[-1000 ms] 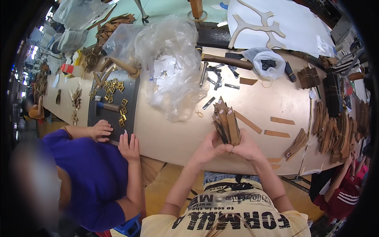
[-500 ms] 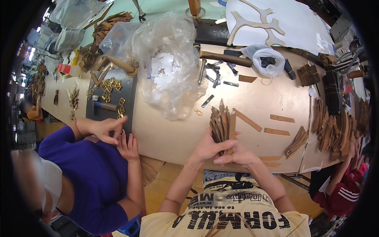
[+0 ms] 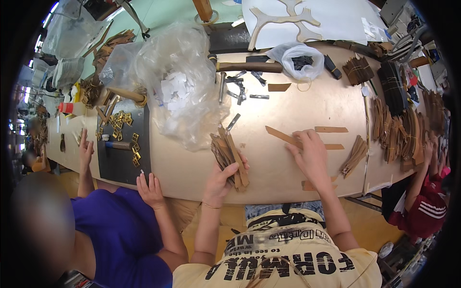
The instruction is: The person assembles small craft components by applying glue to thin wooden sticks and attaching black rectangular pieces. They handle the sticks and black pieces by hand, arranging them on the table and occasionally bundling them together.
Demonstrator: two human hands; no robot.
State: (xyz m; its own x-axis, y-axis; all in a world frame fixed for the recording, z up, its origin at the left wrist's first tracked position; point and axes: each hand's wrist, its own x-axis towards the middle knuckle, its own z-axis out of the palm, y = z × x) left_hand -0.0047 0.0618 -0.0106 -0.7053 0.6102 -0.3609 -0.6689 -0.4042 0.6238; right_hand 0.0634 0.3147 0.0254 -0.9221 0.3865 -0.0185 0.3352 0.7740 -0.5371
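Note:
My left hand (image 3: 222,180) is closed round an upright fanned bundle of brown leather strips (image 3: 228,156). To its right, my right hand (image 3: 311,156) reaches over the table, its fingertips and thumb closing on the near end of a single loose leather strip (image 3: 278,135). That strip's far end points away to the left, and its near end is covered by the fingers. Two more strips lie beside the right hand: one flat strip (image 3: 331,129) beyond it and another strip (image 3: 334,147) next to the fingers.
A tied strip bundle (image 3: 354,156) lies at right. Dark metal pieces (image 3: 260,97), a hammer (image 3: 249,67) and a plastic bag of white scraps (image 3: 175,91) lie farther back. At left, a person in purple (image 3: 120,230) sits by a dark board (image 3: 122,163) with gold buckles (image 3: 137,144).
My right hand has left the bundle and moved right onto the loose strip. The left hand now holds the bundle alone. The neighbour's hands have come apart, and the whole view has shifted.

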